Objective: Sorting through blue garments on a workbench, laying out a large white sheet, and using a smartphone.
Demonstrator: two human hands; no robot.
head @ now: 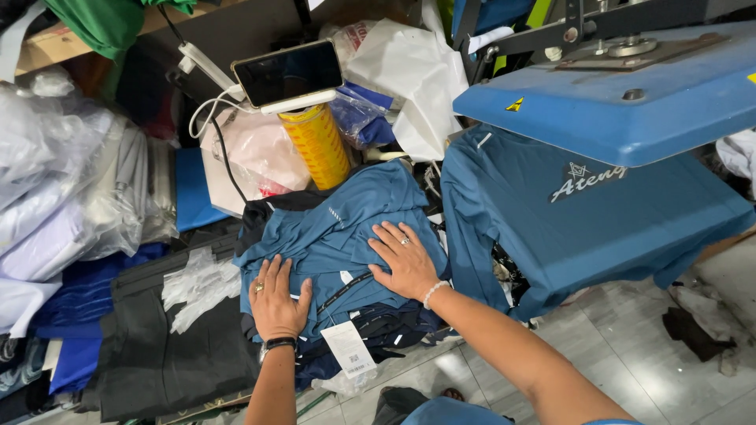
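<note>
Both hands lie flat on a pile of blue shirts (339, 228) heaped in front of the person. The left hand (277, 299) presses palm-down on the near edge of the pile, fingers spread and loose, gripping nothing; a ring and a dark wristband show on it. The right hand (403, 260) rests just beside it, a little farther up the pile, fingers likewise splayed and slack on the cloth (a ring and a pale bead bracelet here). A white hang tag (349, 349) dangles from the pile below the hands. To the right, another blue shirt (583, 212) is draped over the lower bed of a blue heat press (630, 102), whose upper plate hangs above it. Behind the pile a phone (288, 74) sits propped on a yellow roll (319, 145). Bagged garments (55, 197) are stacked at the left.
</note>
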